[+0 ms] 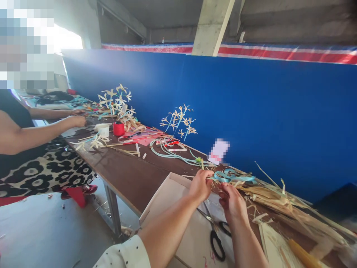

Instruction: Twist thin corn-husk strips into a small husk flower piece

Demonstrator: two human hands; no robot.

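- While the work is carried out at the near end of the long brown table (131, 175), the left hand (200, 185) and the right hand (232, 203) are held close together, just above a flat pale board (173, 193) that lies on the table edge.
- The fingers of the left hand are seen pinched together on the end of a light blue ribbon (232, 177); a thin straw piece may be gripped with it, but this cannot be told for certain.
- The right hand is curled with its fingers bent inward just below the ribbon; whether anything is actually gripped in it cannot be told.
- The ribbon is found looped between the hands and a heap of dried husk strips (279, 204), which is spread to the right over the table.
- It is judged that the piece in hand is at an early stage: only a loose ribbon loop and some straw are seen, and no finished flower shape is visible at the hands.
- 2 finished sprays of straw flowers (178, 121) are stood further along the table against the blue wall (264, 111), so part of the work is taken as done.
- Plenty of raw husk is left unused, so much is judged to remain.
- Black-handled scissors (216, 236) are laid on the board below the hands, untouched.
- A red spool (118, 128) and a white cup (103, 130) are set near another person's hands (78, 119) at the far left.
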